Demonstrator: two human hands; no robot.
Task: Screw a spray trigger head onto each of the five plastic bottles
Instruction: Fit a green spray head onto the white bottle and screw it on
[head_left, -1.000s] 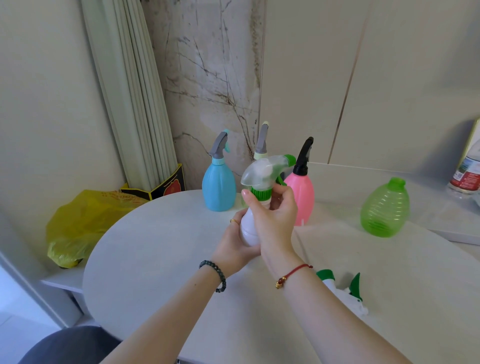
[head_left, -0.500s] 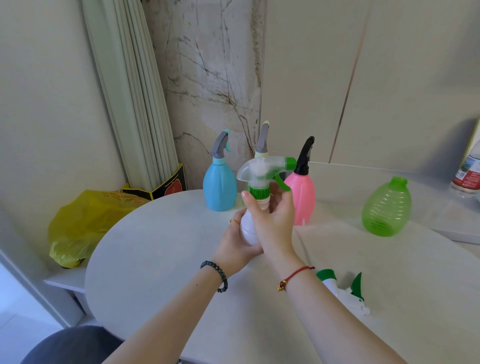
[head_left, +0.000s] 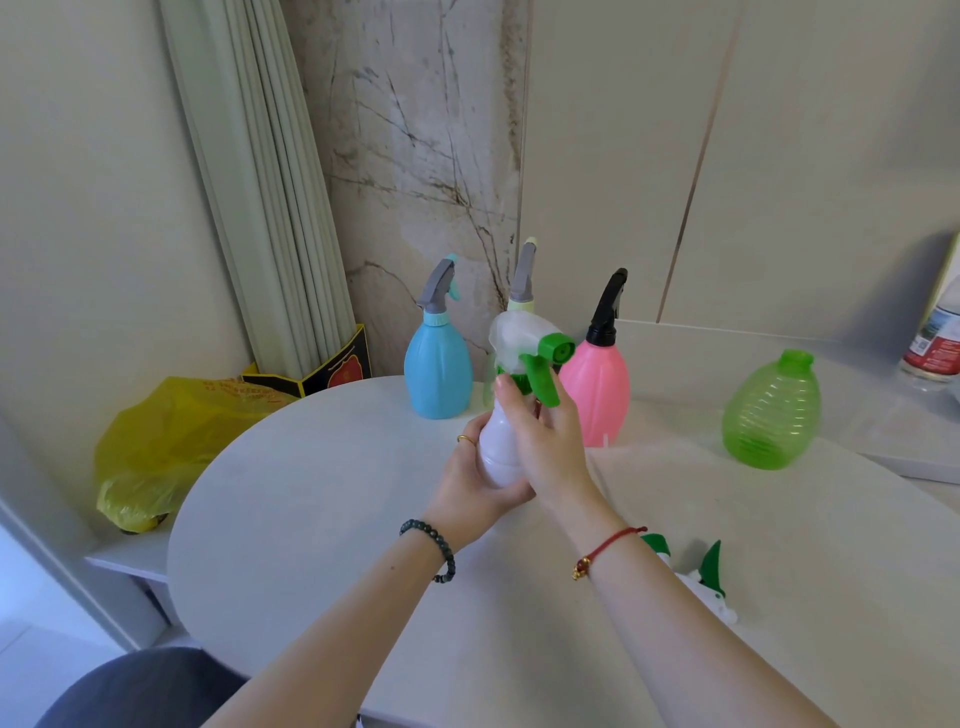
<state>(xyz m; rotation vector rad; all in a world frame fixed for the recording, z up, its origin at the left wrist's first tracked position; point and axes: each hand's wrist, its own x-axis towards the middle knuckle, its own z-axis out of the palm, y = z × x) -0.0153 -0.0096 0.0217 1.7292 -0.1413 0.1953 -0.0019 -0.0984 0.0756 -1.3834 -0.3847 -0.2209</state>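
Five plastic bottles share a round pale grey desk (head_left: 311, 519) pushed into a corner of beige wall panels and a veined marble strip. Three stand at the back with trigger heads on: a blue bottle (head_left: 438, 374), a pink bottle (head_left: 597, 395), and a third, mostly hidden, showing only its grey trigger (head_left: 523, 280). One ribbed translucent green bottle (head_left: 771, 413) stands open-necked to the right. The white bottle (head_left: 498, 447) is held above the desk, the left hand (head_left: 470, 493) wrapped around its body, while the right hand (head_left: 550, 441) pinches the green collar of the clear-and-green spray trigger head (head_left: 530, 353) sitting on its neck. One more green-and-white trigger head (head_left: 701, 577) lies on the desk by the right forearm. A yellow plastic bag (head_left: 166, 447) sits on a low shelf to the left.
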